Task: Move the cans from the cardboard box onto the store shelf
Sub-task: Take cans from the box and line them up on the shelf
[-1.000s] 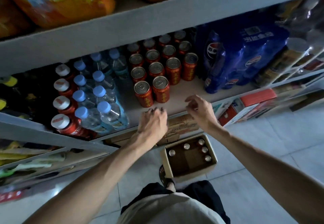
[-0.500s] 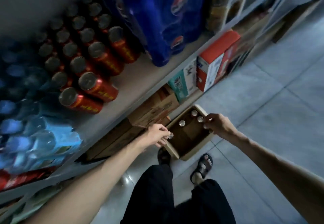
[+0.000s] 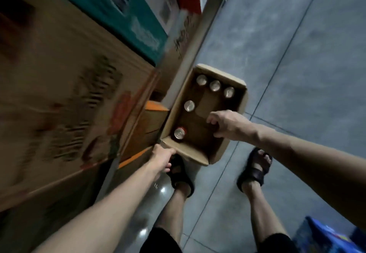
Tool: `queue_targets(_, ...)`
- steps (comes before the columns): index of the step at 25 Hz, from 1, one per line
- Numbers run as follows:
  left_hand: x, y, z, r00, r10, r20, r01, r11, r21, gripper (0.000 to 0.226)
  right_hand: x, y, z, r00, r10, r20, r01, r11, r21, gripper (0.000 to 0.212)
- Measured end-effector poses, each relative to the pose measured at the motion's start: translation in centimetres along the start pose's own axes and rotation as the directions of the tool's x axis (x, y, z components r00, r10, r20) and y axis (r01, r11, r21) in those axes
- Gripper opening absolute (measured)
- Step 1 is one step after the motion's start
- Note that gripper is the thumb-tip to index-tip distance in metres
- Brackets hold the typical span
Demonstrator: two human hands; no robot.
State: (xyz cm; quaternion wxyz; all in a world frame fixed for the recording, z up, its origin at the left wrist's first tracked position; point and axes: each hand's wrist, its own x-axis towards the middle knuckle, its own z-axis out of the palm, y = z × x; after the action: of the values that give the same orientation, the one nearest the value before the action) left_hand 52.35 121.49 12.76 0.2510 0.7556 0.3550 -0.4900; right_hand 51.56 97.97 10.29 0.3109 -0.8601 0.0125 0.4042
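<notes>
An open cardboard box (image 3: pixel 190 155) stands on the floor against the shelf base. Several silver-topped cans stand inside: a red-sided can (image 3: pixel 179 133) in the near-left corner, a single can (image 3: pixel 189 105) further along the left wall, and a row of three (image 3: pixel 215 85) at the far end. My left hand (image 3: pixel 162 158) is just outside the near-left corner, thumb at the cardboard, fingers loosely curled and holding nothing I can see. My right hand (image 3: pixel 224 124) hovers over the box's right side, fingers curved downward, no can in it.
Blurred brown cartons (image 3: pixel 65 86) and a teal carton (image 3: pixel 126 17) fill the bottom shelf at left, behind a grey shelf rail (image 3: pixel 198 41). My feet in black sandals (image 3: pixel 255 168) stand just before the box. A blue pack (image 3: pixel 320 237) lies at bottom right. Grey tiled floor (image 3: pixel 297 64) lies to the right.
My view has dropped from the can shelf down to the floor box. Both hands came down from the shelf edge to the box, left to its near corner, right over its right side.
</notes>
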Motion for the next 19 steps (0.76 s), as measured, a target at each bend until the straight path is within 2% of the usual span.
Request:
queue_targets(3,7.5,-2.9,4.0,0.999,-0.05,-0.005,0.05,0.997,-0.061,0.061,6.6,2.1,6.8,0.999,-0.05,0.018,0.052,0.991,-0.12,0.06)
queue_targets(6,14.0,-3.9,7.6,0.996,-0.071,-0.052,0.06,0.98,-0.188,0.038,13.1,3.4,13.3,0.987,-0.158,0.027,0.16,0.957,-0.243,0.071)
queue_targets(7,15.7,-3.9,8.4,0.995,-0.074,-0.065,0.056,0.969,-0.241,0.037,15.1,3.7,15.2,0.979,-0.202,0.02,0.199,0.94,-0.276,0.072)
queue_targets(9,18.2,-3.9,9.3,0.993,-0.078,-0.091,0.046,0.949,-0.313,0.062,18.5,3.7,17.9,0.962,-0.274,0.014,0.262,0.903,-0.339,0.073)
queue_targets(11,19.2,-4.2,9.4,0.991,-0.081,-0.111,0.044,0.953,-0.301,0.081,21.0,3.1,19.7,0.951,-0.305,0.047,0.298,0.865,-0.403,0.074)
queue_targets(14,20.0,-4.4,9.4,0.992,-0.084,-0.098,0.06,0.972,-0.228,0.07,23.1,2.1,21.4,0.945,-0.323,0.055,0.306,0.812,-0.497,0.065)
queue_targets(16,19.9,-4.3,8.9,0.994,-0.074,-0.082,0.055,0.976,-0.209,0.07,23.4,1.7,21.5,0.949,-0.315,-0.001,0.278,0.839,-0.468,0.054)
queue_targets(18,19.0,-4.2,8.3,0.996,-0.087,-0.023,0.08,0.974,-0.213,0.071,22.6,2.3,21.2,0.964,-0.254,-0.077,0.216,0.919,-0.331,0.06)
queue_targets(19,18.5,-4.1,7.9,0.996,-0.092,-0.014,0.087,0.976,-0.2,0.067,21.8,2.7,20.6,0.974,-0.197,-0.113,0.17,0.963,-0.207,0.067)
